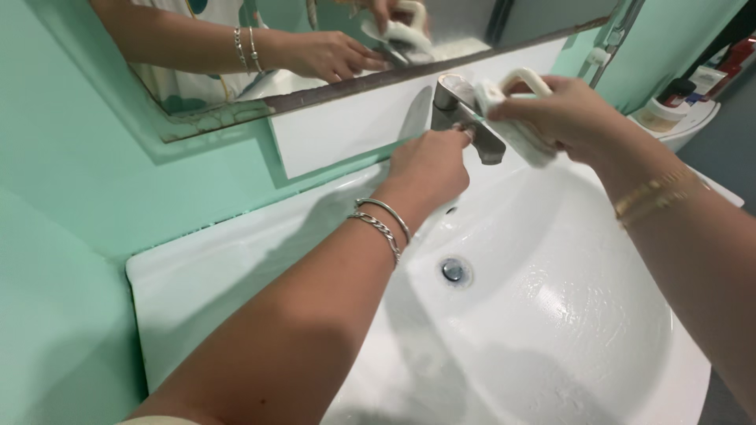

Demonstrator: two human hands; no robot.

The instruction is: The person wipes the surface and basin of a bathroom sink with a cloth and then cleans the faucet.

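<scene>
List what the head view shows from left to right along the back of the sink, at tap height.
Green wall → left hand touching the tap → metal tap → white scrubbing brush → right hand gripping the brush → white toilet cistern with bottles.

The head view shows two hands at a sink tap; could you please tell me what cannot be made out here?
- Base of the tap: hidden behind the left hand.
- Shape of the white scrubber: partly covered by the right hand.
- Bottles at upper right: small, cut by the frame edge.
- Sink: its near rim runs off the bottom edge.
- Mirror: top cut off.
</scene>
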